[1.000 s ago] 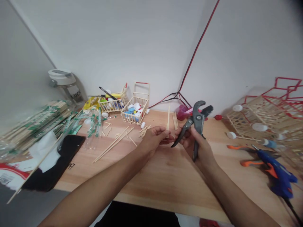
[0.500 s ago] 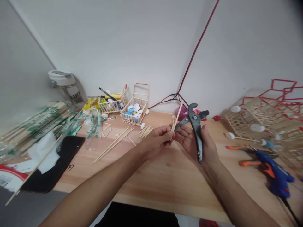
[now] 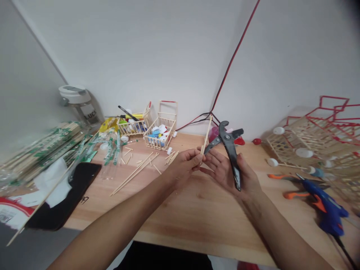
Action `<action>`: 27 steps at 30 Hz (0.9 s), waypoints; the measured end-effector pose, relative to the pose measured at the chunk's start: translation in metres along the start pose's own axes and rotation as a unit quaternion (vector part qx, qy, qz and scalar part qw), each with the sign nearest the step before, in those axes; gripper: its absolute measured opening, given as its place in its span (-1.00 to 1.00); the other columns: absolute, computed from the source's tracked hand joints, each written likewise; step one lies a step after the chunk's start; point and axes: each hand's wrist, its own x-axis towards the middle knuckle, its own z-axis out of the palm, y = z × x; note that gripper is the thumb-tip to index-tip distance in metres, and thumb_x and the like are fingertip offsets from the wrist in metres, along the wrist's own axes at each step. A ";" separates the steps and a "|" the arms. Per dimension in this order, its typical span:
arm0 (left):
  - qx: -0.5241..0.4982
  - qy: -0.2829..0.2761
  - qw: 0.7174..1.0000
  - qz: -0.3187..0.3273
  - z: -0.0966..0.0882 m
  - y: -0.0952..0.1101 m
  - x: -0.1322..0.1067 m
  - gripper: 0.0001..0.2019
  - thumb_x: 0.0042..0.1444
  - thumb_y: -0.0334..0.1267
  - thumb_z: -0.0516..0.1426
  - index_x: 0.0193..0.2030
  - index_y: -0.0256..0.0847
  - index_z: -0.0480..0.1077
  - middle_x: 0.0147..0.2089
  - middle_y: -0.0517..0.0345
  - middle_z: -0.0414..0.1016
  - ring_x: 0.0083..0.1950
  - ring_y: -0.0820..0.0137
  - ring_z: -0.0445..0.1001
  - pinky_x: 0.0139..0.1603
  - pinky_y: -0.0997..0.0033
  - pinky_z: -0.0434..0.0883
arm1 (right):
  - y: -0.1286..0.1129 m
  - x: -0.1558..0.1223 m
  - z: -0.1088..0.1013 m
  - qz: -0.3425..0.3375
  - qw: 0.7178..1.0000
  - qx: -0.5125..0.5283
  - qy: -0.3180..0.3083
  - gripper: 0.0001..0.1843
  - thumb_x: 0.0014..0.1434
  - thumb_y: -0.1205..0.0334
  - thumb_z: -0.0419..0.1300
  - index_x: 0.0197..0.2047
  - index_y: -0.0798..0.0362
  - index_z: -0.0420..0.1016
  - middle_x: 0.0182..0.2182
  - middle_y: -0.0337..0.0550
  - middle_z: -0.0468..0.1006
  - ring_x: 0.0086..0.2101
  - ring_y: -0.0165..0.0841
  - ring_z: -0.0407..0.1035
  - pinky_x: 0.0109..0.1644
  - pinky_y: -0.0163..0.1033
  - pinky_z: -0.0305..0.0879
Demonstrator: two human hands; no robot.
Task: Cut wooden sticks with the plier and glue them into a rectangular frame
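Sticks tilt up from the left hand, pinched in its grip; beside it, I see the right hand, its grip loosely holding grey cutters.

bagged sticks lie left on the table — glue gun right, baskets behind.

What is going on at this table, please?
A person's left hand pinches a thin wooden stick, tilted upward. The right hand loosely holds a dark cutting tool, its handles apart. Loose sticks lie on the tabletop, two small baskets made of sticks stand by the wall, and a blue glue gun rests at the right.
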 end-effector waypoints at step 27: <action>0.266 0.022 0.964 0.011 -0.031 0.060 -0.004 -0.77 0.08 -0.19 0.11 -0.48 -0.32 0.32 -0.54 0.18 0.39 -0.59 0.61 0.26 -0.57 0.59 0.17 | 0.030 0.004 -0.013 0.051 0.991 -0.120 0.004 -0.33 0.01 -0.35 0.15 -0.06 0.04 0.44 -0.38 -0.09 0.44 -0.37 -0.28 0.36 -0.31 -0.19 0.33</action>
